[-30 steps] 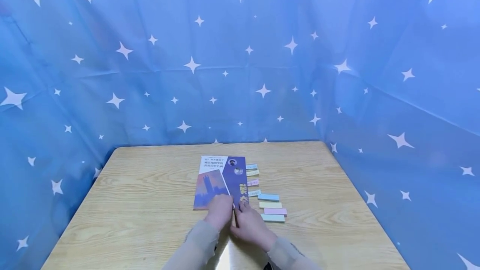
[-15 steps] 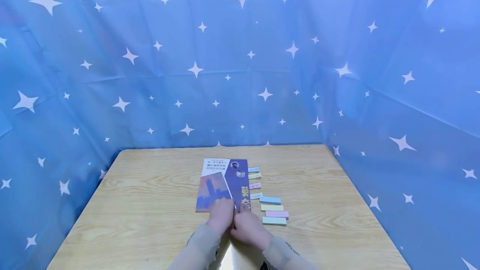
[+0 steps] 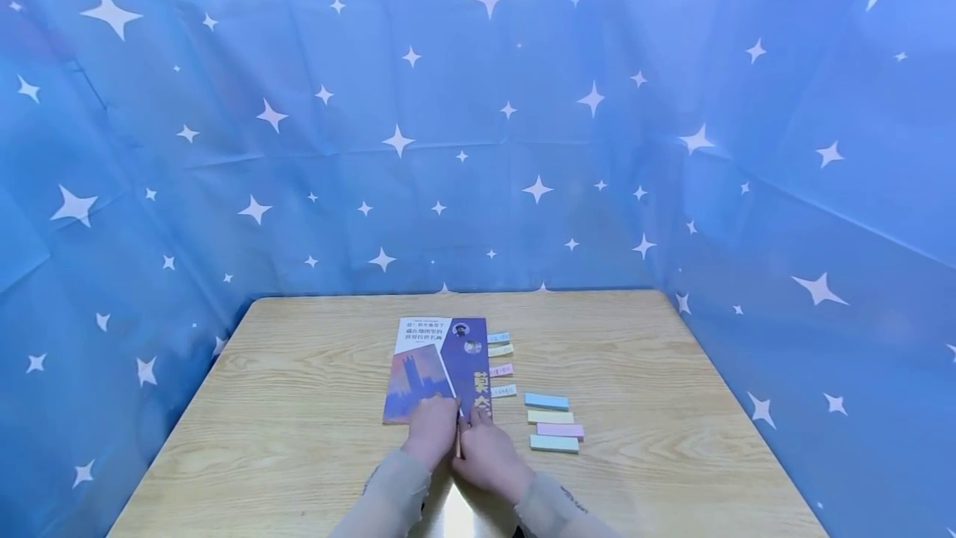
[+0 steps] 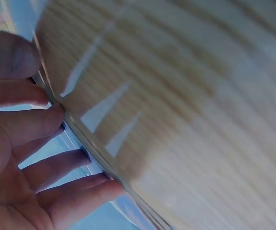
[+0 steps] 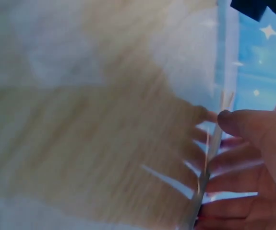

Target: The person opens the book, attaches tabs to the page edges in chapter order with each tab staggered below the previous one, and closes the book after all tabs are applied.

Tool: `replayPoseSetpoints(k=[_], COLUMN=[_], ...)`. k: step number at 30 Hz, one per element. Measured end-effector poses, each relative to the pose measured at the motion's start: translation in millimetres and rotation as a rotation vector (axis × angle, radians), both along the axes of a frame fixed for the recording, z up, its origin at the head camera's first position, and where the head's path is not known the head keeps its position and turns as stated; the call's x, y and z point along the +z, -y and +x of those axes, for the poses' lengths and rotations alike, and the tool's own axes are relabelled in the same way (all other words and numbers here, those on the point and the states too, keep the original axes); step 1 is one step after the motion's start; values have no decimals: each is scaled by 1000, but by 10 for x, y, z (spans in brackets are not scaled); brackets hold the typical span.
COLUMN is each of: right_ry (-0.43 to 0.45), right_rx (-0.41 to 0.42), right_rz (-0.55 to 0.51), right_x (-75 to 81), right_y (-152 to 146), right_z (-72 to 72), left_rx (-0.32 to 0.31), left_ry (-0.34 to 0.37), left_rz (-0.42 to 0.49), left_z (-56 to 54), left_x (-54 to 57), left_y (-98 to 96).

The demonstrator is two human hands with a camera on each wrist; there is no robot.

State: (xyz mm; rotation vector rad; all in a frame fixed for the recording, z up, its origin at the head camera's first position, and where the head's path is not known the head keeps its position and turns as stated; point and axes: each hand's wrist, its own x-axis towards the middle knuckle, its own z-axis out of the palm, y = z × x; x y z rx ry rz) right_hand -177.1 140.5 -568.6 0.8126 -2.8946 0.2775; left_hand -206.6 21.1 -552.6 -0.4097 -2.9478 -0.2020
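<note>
A book (image 3: 470, 355) with a purple and white cover lies on the table, with several written-on sticky tabs (image 3: 504, 391) sticking out along its right side. My left hand (image 3: 433, 430) grips its near edge around the middle. Right beside it, almost touching, my right hand (image 3: 489, 457) holds the same edge, fingertips over the cover. From the left wrist, the fingers (image 4: 80, 203) meet the thin layered page edges. In the right wrist view the thumb (image 5: 246, 125) sits against that edge and the other fingers line up along it.
Several sticky-note strips, including a blue one (image 3: 547, 401) and a pink one (image 3: 560, 431), lie to the right of the book. The wooden table (image 3: 314, 355) reflects light near the hands. Behind it hangs a blue curtain (image 3: 448, 65) with white stars.
The book and both hands have shifted slightly left, widening the gap to the loose sticky strips. Both hands stay at the book's near edge. The head view has also moved a little.
</note>
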Motion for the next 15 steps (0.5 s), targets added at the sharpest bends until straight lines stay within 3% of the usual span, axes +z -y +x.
replayPoseSetpoints(k=[5, 8, 12, 15], right_ry=[-39, -20, 27, 26], right_rx=[4, 2, 17, 38], right_rz=[-67, -98, -132, -128], right_x=[25, 72, 138, 142], right_y=[-7, -22, -68, -163], right_z=[20, -3, -110, -210], left_rx=[-3, -26, -53, -71], left_ry=[10, -1, -10, 38], left_rz=[1, 3, -17, -17], left_z=[27, 15, -33, -83], left_x=[-19, 9, 88, 147], left_y=[54, 89, 179, 284])
